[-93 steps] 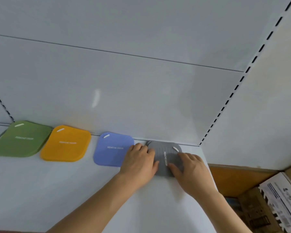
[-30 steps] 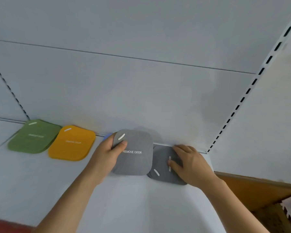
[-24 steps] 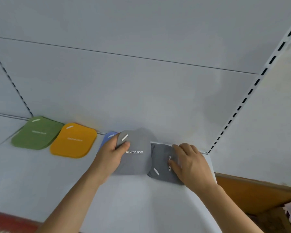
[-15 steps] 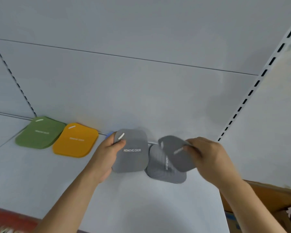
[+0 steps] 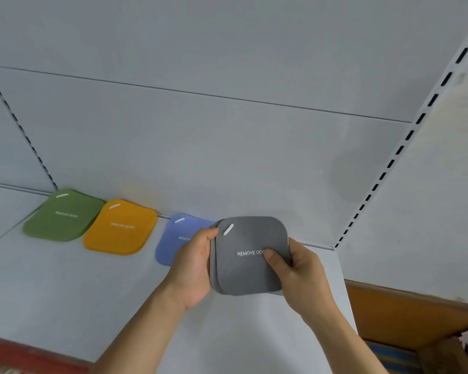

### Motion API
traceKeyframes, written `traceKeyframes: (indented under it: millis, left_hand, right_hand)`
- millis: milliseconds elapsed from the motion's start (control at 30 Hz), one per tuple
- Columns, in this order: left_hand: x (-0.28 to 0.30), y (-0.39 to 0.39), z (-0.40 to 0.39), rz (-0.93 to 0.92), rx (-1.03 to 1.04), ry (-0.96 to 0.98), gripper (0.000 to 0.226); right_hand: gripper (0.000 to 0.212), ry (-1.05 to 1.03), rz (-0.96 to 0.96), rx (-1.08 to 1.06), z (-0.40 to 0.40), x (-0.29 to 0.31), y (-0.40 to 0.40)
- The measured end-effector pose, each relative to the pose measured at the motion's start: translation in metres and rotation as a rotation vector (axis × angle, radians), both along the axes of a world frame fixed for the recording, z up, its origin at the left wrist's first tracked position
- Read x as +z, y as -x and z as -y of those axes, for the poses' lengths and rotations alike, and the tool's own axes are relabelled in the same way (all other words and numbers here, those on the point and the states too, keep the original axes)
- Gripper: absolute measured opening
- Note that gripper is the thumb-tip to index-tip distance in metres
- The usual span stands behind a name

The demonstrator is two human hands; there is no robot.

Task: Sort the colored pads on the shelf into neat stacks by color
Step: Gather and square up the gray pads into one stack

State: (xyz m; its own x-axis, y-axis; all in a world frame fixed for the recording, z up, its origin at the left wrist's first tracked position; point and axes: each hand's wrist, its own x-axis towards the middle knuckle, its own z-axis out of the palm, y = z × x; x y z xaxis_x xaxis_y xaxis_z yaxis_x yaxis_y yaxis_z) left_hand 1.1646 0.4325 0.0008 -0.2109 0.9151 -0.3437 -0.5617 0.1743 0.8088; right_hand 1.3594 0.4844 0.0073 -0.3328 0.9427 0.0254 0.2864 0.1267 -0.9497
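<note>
A stack of grey pads (image 5: 250,271) printed "REMOVE ODOR" is held between both hands just above the white shelf (image 5: 65,287). My left hand (image 5: 193,268) grips its left edge. My right hand (image 5: 299,271) grips its right edge, thumb on the top pad's label. To the left, along the back wall, lie a blue pad (image 5: 177,237), partly hidden by my left hand, an orange pad stack (image 5: 120,228) and a green pad stack (image 5: 62,215). How many grey pads are in the stack is unclear.
The white back panel (image 5: 227,157) rises right behind the pads. A slotted upright (image 5: 405,141) marks the shelf's right end. Beyond that end, lower right, are an orange board (image 5: 405,311) and cardboard boxes (image 5: 443,357). A red strip (image 5: 25,354) edges the shelf front.
The two hands, each holding grey pads apart, have come together; the grey pads now form one stack lifted off the shelf. The blue pad shows more.
</note>
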Motion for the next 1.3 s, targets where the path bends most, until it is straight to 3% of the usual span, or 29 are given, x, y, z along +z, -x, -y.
traceKeyframes:
  millis: [200, 300, 400, 500, 600, 700, 767, 867, 1033, 1200, 1300]
  left_hand:
    - [-0.002, -0.004, 0.004, -0.106, -0.029, -0.039, 0.048]
    - [-0.006, -0.005, 0.008, -0.249, -0.053, -0.087, 0.035]
    - [-0.007, -0.002, 0.011, -0.267, 0.004, -0.073, 0.033]
    - [-0.006, 0.01, 0.012, -0.265, 0.046, -0.061, 0.033]
    - [-0.004, 0.029, 0.014, -0.258, 0.108, -0.056, 0.031]
    - [-0.003, 0.043, 0.017, -0.248, 0.138, -0.067, 0.032]
    - [-0.003, 0.046, 0.02, -0.242, 0.144, -0.071, 0.032]
    - [-0.006, 0.048, 0.023, -0.251, 0.147, -0.055, 0.03]
    - [-0.006, 0.045, 0.023, -0.26, 0.142, -0.039, 0.029]
    - [-0.001, 0.044, 0.019, -0.255, 0.136, -0.026, 0.03]
    - [0.002, 0.044, 0.016, -0.219, 0.14, -0.011, 0.03]
  right_hand:
    - [0.008, -0.021, 0.086, -0.071, 0.002, -0.009, 0.006]
    - [0.014, -0.04, 0.093, -0.103, 0.01, -0.014, 0.012]
    - [0.025, -0.051, 0.175, -0.065, 0.009, -0.017, 0.012]
    - [0.014, -0.143, 0.254, -0.087, -0.007, -0.019, 0.001]
    - [0.037, -0.363, 0.558, -0.101, -0.039, -0.029, -0.012]
    - [0.059, -0.323, 0.882, 0.022, -0.06, -0.038, -0.011]
    - [0.057, -0.316, 1.004, 0.051, -0.065, -0.041, -0.008]
    - [0.043, -0.335, 0.967, 0.002, -0.061, -0.042, -0.003]
    - [0.039, -0.51, 0.707, -0.155, -0.053, -0.057, -0.003]
    - [0.02, -0.366, 0.725, -0.197, -0.052, -0.044, -0.012]
    - [0.005, -0.353, 0.591, -0.126, -0.045, -0.015, -0.022]
